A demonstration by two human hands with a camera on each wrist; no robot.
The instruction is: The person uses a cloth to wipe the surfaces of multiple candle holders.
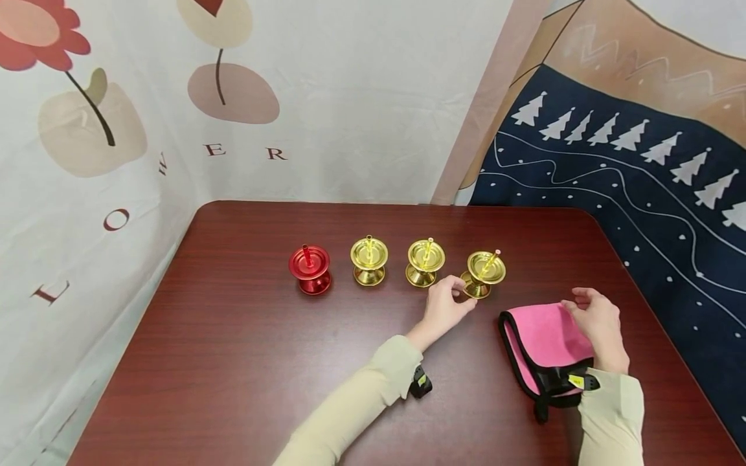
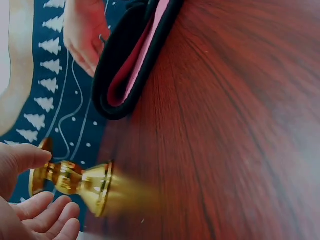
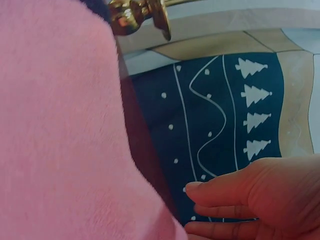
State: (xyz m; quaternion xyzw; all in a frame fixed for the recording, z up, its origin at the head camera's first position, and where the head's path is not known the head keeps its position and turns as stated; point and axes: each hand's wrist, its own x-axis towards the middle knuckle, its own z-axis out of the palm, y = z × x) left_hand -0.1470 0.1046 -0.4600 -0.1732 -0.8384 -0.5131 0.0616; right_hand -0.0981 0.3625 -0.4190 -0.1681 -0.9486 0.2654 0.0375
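Note:
In the head view my left hand (image 1: 445, 304) holds a shiny gold candle holder (image 1: 478, 288) low on its left side, the rightmost of the row. Its dish and thin centre stick lean right. From the left wrist, my thumb (image 2: 30, 156) and fingers lie on either side of the gold holder's dish (image 2: 39, 185), its flared foot close to the table. My right hand (image 1: 600, 327) is at the upper right edge of a pink pouch (image 1: 548, 330) with black trim. Thumb (image 3: 215, 192) and fingers are apart in the right wrist view, fingertips right at the pink cloth (image 3: 65, 125).
Left of the held one stand two gold candle holders (image 1: 369, 259) and a red candle holder (image 1: 310, 268), in a row along the back of the dark wood table (image 1: 262, 382). A white printed cloth (image 1: 361, 116) and a navy tree-patterned cloth (image 1: 583, 168) hang behind.

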